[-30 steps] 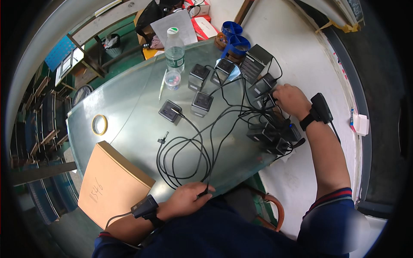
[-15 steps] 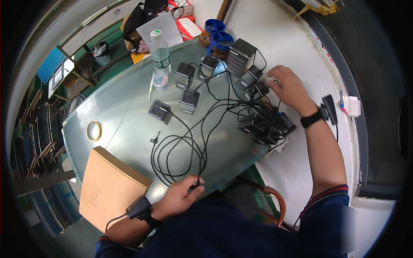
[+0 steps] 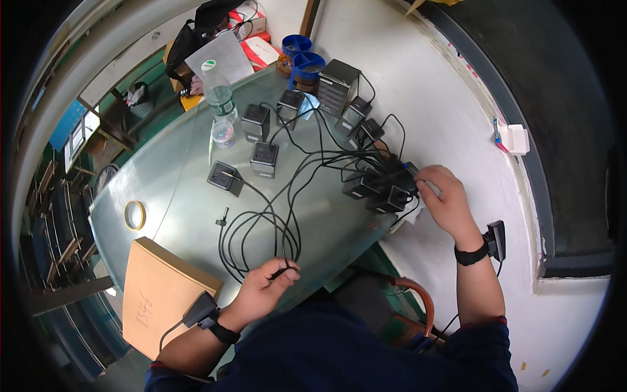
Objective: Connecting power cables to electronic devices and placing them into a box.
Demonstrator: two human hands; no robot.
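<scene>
My left hand point(image 3: 266, 285), low in the middle, is closed around a looped black cable point(image 3: 247, 256) near the table's front edge. A barrel-like plug point(image 3: 223, 221) shows at a free end of the loops. On the right, my right hand point(image 3: 447, 196) has curled fingers, with thumb and fingertips at the end of a black block with a blue spot point(image 3: 406, 168), where many cables gather. Whatever lies between those fingertips is hidden. Small black cube-shaped devices stand around, among them one with a cable on top point(image 3: 225, 176) and another point(image 3: 264, 159) behind it.
A clear bottle point(image 3: 217, 95) stands at the back left with a small clear cup point(image 3: 223, 133). Blue divided holders point(image 3: 307, 64) and a larger black box point(image 3: 337, 87) sit at the far end. A tape roll point(image 3: 134, 215) and a cardboard box point(image 3: 163, 291) lie left; a white wall point(image 3: 450, 124) rises right.
My right hand has come down and nearer, from beside the cube devices to the end of the black block. My left hand keeps its hold on the looped cable. The whole view has shifted slightly.
</scene>
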